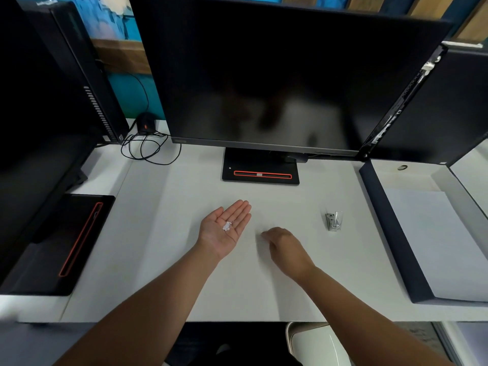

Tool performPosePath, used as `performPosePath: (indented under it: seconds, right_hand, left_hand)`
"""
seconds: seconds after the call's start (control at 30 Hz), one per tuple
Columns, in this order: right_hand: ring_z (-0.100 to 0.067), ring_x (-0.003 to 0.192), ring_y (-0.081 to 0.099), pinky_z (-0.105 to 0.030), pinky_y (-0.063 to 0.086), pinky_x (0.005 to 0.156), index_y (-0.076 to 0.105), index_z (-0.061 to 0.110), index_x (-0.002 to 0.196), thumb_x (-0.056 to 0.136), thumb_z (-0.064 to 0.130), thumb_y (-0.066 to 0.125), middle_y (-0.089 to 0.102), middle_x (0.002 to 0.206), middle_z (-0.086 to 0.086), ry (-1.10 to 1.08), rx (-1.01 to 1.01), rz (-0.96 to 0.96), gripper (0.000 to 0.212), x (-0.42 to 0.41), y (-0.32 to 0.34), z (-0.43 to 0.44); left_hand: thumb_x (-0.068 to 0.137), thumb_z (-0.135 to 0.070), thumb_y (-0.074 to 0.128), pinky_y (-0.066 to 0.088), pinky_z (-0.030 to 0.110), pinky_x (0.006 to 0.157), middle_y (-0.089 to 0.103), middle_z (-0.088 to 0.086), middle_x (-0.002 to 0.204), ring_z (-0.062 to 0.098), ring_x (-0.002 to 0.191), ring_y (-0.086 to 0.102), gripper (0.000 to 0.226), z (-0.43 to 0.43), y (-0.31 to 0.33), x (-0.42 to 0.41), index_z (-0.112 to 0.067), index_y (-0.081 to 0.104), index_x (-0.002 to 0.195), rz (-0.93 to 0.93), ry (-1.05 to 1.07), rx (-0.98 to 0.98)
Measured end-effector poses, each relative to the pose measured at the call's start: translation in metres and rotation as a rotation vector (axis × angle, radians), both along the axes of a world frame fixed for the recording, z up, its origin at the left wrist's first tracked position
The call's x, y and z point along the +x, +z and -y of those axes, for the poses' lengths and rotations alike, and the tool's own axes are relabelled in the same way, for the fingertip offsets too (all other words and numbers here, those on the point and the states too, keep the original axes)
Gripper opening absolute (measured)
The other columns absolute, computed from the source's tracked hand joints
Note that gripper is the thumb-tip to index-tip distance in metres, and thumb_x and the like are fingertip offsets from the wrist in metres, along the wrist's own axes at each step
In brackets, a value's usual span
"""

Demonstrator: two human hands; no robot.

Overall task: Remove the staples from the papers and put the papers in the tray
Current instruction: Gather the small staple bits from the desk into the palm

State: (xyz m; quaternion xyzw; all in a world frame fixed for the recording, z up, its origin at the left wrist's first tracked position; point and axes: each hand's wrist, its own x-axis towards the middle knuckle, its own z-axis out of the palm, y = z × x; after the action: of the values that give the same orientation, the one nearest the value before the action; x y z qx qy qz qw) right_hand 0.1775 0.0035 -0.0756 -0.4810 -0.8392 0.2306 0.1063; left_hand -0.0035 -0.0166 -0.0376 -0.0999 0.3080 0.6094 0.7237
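My left hand (224, 228) lies palm up over the white desk (158, 247), fingers apart, with a few small white paper bits or staples (227, 226) resting in the palm. Just to its right, my right hand (284, 249) is palm down with its fingertips pinched together against the desk; whether they hold anything is hidden. A small clear and metal staple remover (334, 221) stands on the desk farther right, apart from both hands. At the right edge a dark tray (385, 228) holds a stack of white papers (433, 241).
A big black monitor (277, 75) on a black base (261, 169) fills the back of the desk. More dark monitors stand at left and right, with a second base (66, 244) on the left. Looped black cables (148, 147) lie at back left. A chair (317, 344) is below the desk edge.
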Motion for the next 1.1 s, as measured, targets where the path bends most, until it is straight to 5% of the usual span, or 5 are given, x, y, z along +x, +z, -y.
performPosePath:
  seconds: [0.13,0.4,0.6,0.8,1.1]
  right_hand:
    - [-0.023,0.068,0.046,-0.028,0.032,0.054,0.053,0.01,0.07,0.08,-0.001,0.049,0.046,0.069,-0.001,-0.211,-0.071,0.007,0.015,0.012,-0.001,-0.001]
    - [-0.018,0.071,0.048,-0.024,0.029,0.056,0.061,0.006,0.082,0.085,0.007,0.054,0.054,0.078,-0.003,-0.2,-0.094,-0.053,0.008,0.001,-0.004,0.007]
    - [-0.02,0.066,0.041,-0.016,0.026,0.049,0.045,0.011,0.064,0.082,0.005,0.053,0.044,0.067,-0.001,-0.231,-0.051,-0.089,0.02,-0.002,-0.008,0.009]
    - [-0.022,0.073,0.048,-0.027,0.033,0.059,0.061,0.003,0.074,0.086,0.007,0.054,0.057,0.077,-0.007,-0.154,0.041,-0.026,0.014,-0.002,-0.012,0.008]
    - [-0.029,0.057,0.052,-0.027,0.031,0.045,0.053,0.004,0.063,0.075,-0.004,0.065,0.055,0.063,-0.011,-0.07,0.212,0.1,0.019,-0.009,-0.013,0.006]
  left_hand:
    - [0.101,-0.021,0.03,0.051,0.042,0.095,0.066,0.023,0.117,0.032,0.106,0.066,0.045,0.002,-0.002,-0.003,0.009,0.061,0.113,-0.001,0.009,0.006]
    - [0.101,-0.022,0.029,0.049,0.041,0.096,0.066,0.023,0.118,0.033,0.106,0.066,0.046,0.003,0.0,0.001,0.009,0.061,0.113,-0.006,0.004,0.007]
    - [0.101,-0.021,0.029,0.05,0.041,0.093,0.066,0.022,0.118,0.033,0.101,0.068,0.046,0.005,0.0,0.001,0.009,0.061,0.113,-0.011,0.006,0.01]
    - [0.101,-0.021,0.029,0.053,0.042,0.093,0.067,0.022,0.117,0.033,0.106,0.066,0.046,0.008,-0.001,0.004,0.009,0.061,0.113,-0.008,0.008,-0.001]
    - [0.101,-0.02,0.029,0.049,0.041,0.093,0.067,0.023,0.116,0.033,0.111,0.062,0.045,0.006,0.002,0.01,0.01,0.061,0.112,-0.005,-0.005,-0.012]
